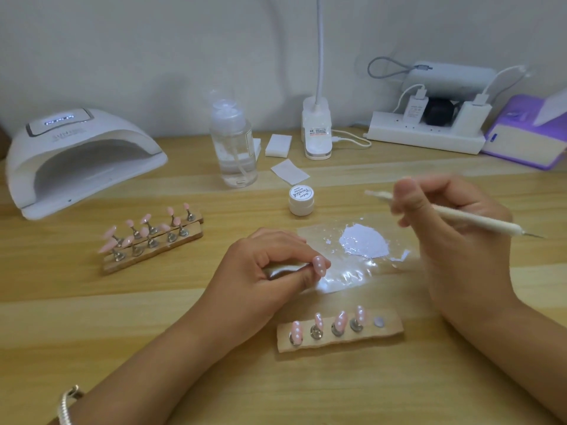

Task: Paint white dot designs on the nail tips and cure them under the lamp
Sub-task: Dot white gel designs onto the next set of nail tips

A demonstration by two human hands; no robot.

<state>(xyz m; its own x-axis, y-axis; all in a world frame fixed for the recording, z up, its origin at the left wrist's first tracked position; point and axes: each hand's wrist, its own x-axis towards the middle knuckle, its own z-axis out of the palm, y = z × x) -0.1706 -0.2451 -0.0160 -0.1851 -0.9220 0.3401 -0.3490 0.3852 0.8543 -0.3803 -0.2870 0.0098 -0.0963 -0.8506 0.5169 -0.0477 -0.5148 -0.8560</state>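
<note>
**Near zone.** A wooden holder strip [392, 331] lies on the tabletop [337, 394] between the two forearms. It carries four pink dotted tips [340, 321] on metal stands. The fifth position, at the right end, shows a bare metal disc [379, 322].

**Middle zone.** The left hand [264, 271] has its fingers curled, pinching a stand. The stand carries the nail tip [319, 265], pink with white dots, held over the edge of a clear plastic sheet [352, 276]. A patch of white gel [363, 242] lies on this sheet. The right hand [454, 237] is raised beside the sheet, fingers closed round a white dotting pen [478, 223]. The pen's metal point faces right, well apart from the held tip.

**Far zone.**
- A small white jar [301, 199], lid on, stands just beyond the sheet.
- Two more holders [153, 253] at left carry plain pink tips [110, 232].
- The curing lamp [79, 161] sits at far left, display lit.
- A clear pump bottle [234, 148], white pads [277, 145] and a power strip [423, 136] stand along the wall.
</note>
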